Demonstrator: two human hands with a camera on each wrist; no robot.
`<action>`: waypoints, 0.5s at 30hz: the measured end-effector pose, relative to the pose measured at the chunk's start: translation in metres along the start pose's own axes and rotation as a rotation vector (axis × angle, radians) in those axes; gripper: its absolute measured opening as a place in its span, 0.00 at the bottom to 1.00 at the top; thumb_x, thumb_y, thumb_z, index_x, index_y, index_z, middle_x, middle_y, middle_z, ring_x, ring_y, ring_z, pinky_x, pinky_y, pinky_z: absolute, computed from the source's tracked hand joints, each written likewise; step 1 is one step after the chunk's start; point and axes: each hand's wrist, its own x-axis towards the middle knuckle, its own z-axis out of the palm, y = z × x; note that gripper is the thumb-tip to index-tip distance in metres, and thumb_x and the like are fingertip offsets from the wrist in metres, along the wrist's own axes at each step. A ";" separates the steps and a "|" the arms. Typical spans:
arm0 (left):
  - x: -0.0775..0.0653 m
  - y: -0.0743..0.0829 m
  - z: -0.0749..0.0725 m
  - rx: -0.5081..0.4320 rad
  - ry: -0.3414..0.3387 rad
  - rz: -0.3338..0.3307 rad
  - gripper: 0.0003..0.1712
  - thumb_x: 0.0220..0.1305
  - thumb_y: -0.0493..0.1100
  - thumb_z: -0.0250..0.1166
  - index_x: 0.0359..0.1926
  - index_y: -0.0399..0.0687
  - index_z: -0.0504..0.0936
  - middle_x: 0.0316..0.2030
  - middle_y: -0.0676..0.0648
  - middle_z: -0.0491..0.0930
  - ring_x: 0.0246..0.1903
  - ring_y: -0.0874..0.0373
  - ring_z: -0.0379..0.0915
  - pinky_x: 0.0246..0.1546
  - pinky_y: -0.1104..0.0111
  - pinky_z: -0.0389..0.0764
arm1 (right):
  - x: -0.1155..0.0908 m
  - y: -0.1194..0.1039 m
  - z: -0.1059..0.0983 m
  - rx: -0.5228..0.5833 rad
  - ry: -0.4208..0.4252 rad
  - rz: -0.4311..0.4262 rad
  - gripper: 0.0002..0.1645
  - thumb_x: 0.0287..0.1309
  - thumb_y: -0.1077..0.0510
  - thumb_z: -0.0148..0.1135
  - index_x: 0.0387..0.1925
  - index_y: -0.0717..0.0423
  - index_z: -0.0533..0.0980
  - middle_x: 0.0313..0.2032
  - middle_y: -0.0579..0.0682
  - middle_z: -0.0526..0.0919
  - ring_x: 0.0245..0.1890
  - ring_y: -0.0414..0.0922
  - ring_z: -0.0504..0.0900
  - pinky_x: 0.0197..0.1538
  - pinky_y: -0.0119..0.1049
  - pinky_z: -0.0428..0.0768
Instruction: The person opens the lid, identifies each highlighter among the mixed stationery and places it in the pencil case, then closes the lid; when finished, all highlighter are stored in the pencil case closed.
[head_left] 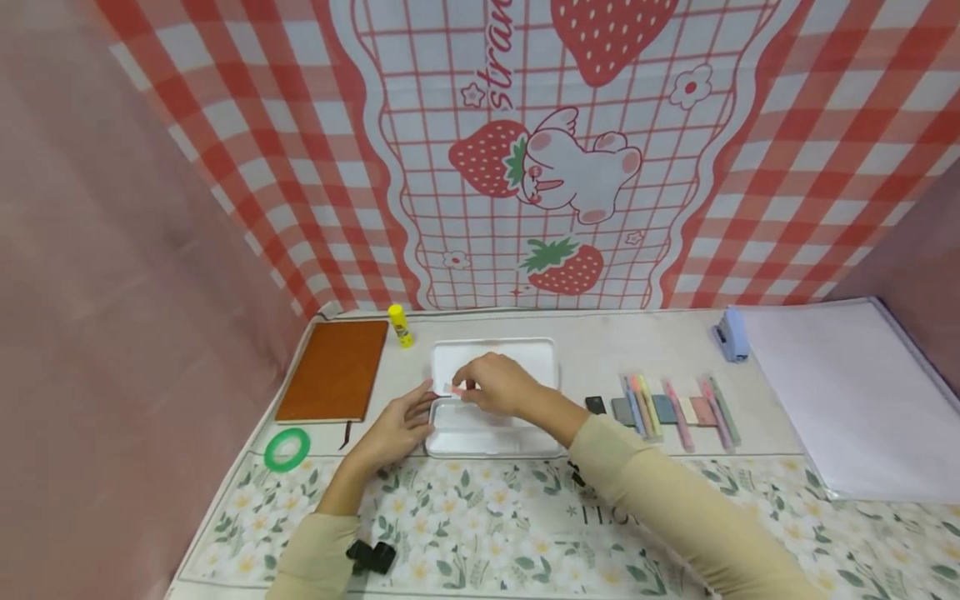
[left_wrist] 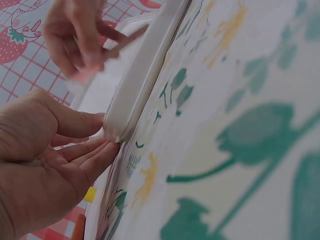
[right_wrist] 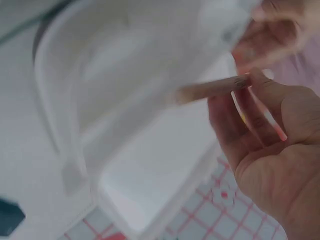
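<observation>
A white hinged case (head_left: 491, 443) lies with its lid (head_left: 517, 352) laid back. My left hand (head_left: 397, 427) pinches the case's left corner; in the left wrist view the thumb is on the case's side wall (left_wrist: 132, 95) and the fingertips are at its lower edge. Over the case, my right hand (head_left: 498, 385) holds a slim brownish stick (right_wrist: 205, 91) between thumb and fingertips. A pink piece (head_left: 456, 389) shows at the same fingers. The stick's exact kind is blurred.
To the left are a brown notebook (head_left: 333, 371), a green tape roll (head_left: 287, 450) and a yellow glue stick (head_left: 401, 326). Several highlighters (head_left: 678, 415) lie over small coloured blocks (head_left: 663, 408) at the right. Beyond them are a blue stapler (head_left: 731, 335) and a white board (head_left: 862, 392).
</observation>
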 end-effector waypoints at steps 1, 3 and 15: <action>0.001 0.000 0.001 -0.002 -0.005 0.009 0.43 0.60 0.26 0.58 0.73 0.42 0.49 0.66 0.39 0.64 0.65 0.46 0.61 0.61 0.60 0.70 | 0.002 -0.001 0.006 -0.030 -0.017 0.019 0.13 0.57 0.57 0.64 0.45 0.49 0.83 0.35 0.44 0.86 0.33 0.39 0.81 0.37 0.33 0.81; 0.001 0.001 0.001 0.001 -0.011 0.026 0.43 0.60 0.25 0.57 0.73 0.40 0.48 0.65 0.37 0.64 0.65 0.45 0.61 0.60 0.60 0.71 | 0.004 -0.004 0.016 -0.092 -0.038 0.046 0.13 0.56 0.58 0.63 0.44 0.47 0.83 0.37 0.44 0.86 0.35 0.41 0.82 0.36 0.36 0.82; 0.003 -0.001 0.000 -0.025 0.001 0.003 0.44 0.59 0.24 0.58 0.73 0.42 0.50 0.65 0.36 0.63 0.65 0.43 0.60 0.62 0.58 0.68 | 0.012 -0.012 0.034 -0.238 -0.029 0.097 0.11 0.50 0.62 0.64 0.35 0.44 0.84 0.33 0.44 0.83 0.31 0.43 0.81 0.28 0.38 0.81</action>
